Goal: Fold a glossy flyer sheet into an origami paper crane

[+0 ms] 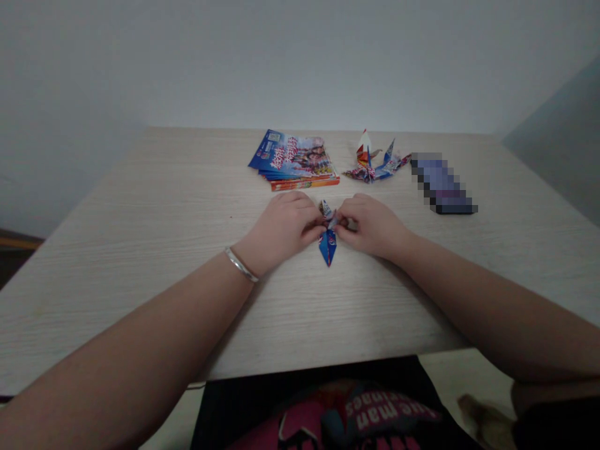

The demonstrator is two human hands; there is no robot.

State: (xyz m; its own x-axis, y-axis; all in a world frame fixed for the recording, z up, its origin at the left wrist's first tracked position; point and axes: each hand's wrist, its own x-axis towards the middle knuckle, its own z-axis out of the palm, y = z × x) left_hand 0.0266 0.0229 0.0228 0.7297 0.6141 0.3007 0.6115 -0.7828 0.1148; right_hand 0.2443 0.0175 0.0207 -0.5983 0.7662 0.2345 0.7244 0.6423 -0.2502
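Between my hands, over the middle of the table, is a folded paper piece point(328, 247), blue with printed patterns and a pointed end toward me. My left hand point(289, 224) pinches its left side between thumb and fingers. From the other side my right hand point(368, 224) pinches a small flap of the same paper. The fingertips hide part of the folds. Just beyond my hands lie finished-looking origami cranes point(375, 164) in red, white and blue paper. A stack of printed leaflets point(293, 156) rests behind my left hand.
A dark, pixelated phone-like object point(443, 184) lies right of the cranes. The pale wood-grain table point(140, 250) reaches back to a white wall point(300, 62). Its front edge runs close to my lap, and a brown furry shape point(485, 422) shows below at the right.
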